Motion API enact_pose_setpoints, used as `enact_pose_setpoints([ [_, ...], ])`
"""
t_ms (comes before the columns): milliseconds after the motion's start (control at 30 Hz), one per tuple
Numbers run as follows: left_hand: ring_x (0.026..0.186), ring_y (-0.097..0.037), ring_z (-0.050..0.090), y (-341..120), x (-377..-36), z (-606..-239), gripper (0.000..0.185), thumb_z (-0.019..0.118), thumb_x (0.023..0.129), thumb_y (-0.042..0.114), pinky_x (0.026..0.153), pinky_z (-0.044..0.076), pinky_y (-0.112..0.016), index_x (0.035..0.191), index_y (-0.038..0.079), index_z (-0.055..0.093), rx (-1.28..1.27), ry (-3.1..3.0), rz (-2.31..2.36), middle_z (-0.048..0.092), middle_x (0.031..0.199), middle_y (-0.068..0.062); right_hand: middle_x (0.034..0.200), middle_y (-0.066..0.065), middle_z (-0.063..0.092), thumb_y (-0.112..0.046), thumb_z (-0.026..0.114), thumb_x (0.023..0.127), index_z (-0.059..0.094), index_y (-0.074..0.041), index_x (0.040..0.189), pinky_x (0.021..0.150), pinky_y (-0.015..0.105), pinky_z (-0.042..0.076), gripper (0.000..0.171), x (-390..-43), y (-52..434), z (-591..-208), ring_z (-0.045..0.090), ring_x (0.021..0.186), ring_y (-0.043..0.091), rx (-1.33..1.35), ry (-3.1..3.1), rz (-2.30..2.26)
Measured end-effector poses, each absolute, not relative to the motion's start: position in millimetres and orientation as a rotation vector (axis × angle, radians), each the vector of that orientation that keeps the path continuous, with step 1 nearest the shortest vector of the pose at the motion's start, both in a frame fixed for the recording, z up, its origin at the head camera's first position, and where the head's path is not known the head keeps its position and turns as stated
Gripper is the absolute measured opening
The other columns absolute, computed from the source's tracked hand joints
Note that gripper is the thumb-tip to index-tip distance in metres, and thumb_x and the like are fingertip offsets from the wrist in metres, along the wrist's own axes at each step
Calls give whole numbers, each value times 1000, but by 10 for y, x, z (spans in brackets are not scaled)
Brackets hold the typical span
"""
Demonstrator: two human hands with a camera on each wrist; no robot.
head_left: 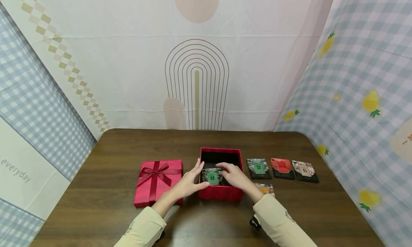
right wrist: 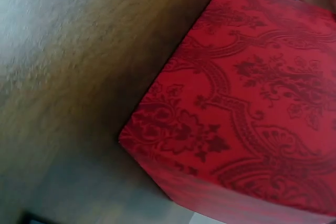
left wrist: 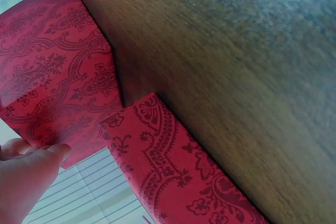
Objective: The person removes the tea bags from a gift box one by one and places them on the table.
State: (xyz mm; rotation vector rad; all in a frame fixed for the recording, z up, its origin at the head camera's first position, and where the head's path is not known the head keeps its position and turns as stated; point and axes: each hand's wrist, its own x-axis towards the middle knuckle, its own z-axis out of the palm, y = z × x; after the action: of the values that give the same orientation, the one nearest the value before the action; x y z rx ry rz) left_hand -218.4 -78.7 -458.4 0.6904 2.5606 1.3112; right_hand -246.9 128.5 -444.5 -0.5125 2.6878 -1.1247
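Note:
An open red gift box with a dark inside stands on the table between both hands. A flat green-labelled packet lies tilted at the front of its opening. My left hand is at the box's left side, fingers extended along the rim and thumb by the packet's lower left corner. In the left wrist view its fingertips are at the box's patterned edge. My right hand reaches over the right rim, bent fingers holding the packet's right edge. In the right wrist view the box's patterned side hides most of that hand.
The red lid with a dark red ribbon bow lies left of the box. To the right are a green packet, a red packet and a beige packet. A yellow-orange packet is partly hidden by the right forearm.

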Motion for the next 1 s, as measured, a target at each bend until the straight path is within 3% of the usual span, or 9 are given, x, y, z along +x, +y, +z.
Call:
enact_pose_setpoints([
  [200, 132, -37, 25, -786, -2186, -4576, 77, 62, 86, 29, 103, 26, -51, 144, 0, 20, 697, 2566, 1323, 4, 151, -20, 123, 20, 54, -1, 47, 87, 52, 3, 124, 92, 48, 39, 37, -2503, 1250, -4478, 51, 109, 30, -490, 2636, -896],
  [367, 133, -36, 25, -786, -2184, -4582, 78, 62, 86, 31, 103, 27, -50, 144, 1, 19, 705, 2562, 1310, 3, 151, -18, 137, 23, 40, -5, 46, 89, 40, 3, 135, 102, 50, 29, 47, -2501, 1236, -4496, 36, 127, 35, -366, 2475, -838],
  [500, 133, -36, 25, -787, -2185, -4585, 78, 62, 86, 32, 103, 27, -50, 144, 1, 19, 702, 2559, 1314, 3, 151, -18, 142, 24, 33, -6, 45, 90, 36, 5, 136, 105, 50, 23, 49, -2514, 1218, -4503, 27, 132, 36, -288, 2369, -883],
  [700, 133, -36, 24, -784, -2188, -4571, 79, 62, 86, 32, 103, 27, -51, 145, 2, 19, 695, 2555, 1321, 2, 152, -16, 141, 24, 34, -9, 48, 90, 39, 4, 134, 105, 49, 23, 47, -2538, 1220, -4505, 28, 131, 35, -287, 2350, -912],
  [1000, 133, -37, 23, -786, -2188, -4591, 78, 62, 87, 32, 103, 26, -52, 144, 0, 19, 690, 2544, 1334, 3, 151, -18, 132, 21, 45, -11, 53, 89, 49, 1, 128, 100, 52, 30, 41, -2518, 1242, -4533, 39, 123, 36, -330, 2443, -1007],
])
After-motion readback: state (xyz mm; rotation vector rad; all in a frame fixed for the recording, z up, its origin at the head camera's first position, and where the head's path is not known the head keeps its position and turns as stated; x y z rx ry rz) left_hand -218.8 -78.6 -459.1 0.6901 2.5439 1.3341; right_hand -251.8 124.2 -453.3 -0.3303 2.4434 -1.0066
